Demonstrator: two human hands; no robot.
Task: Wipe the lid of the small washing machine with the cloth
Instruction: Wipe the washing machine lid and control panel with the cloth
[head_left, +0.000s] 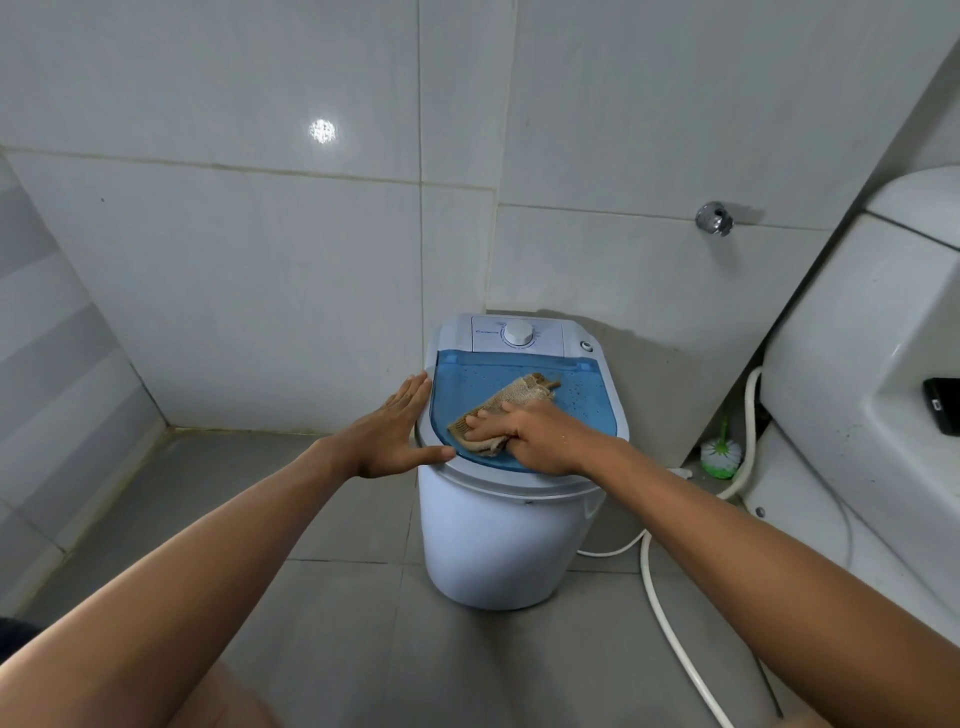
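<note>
A small white washing machine (498, 545) stands on the grey floor against the tiled wall. Its blue see-through lid (582, 395) carries dark specks and sits below a white dial (518, 333). A tan knitted cloth (511, 402) lies diagonally across the lid. My right hand (540, 436) presses on the cloth's near end at the lid's front edge, fingers curled over it. My left hand (392, 434) lies flat with fingers apart on the machine's left rim, thumb along the front edge, holding nothing.
A white toilet (857, 374) fills the right side, with a black object (943, 413) on it. A white hose (670, 613) runs over the floor to the right of the machine. A green-white brush (719, 454) stands behind. A chrome wall tap (714, 218) is above.
</note>
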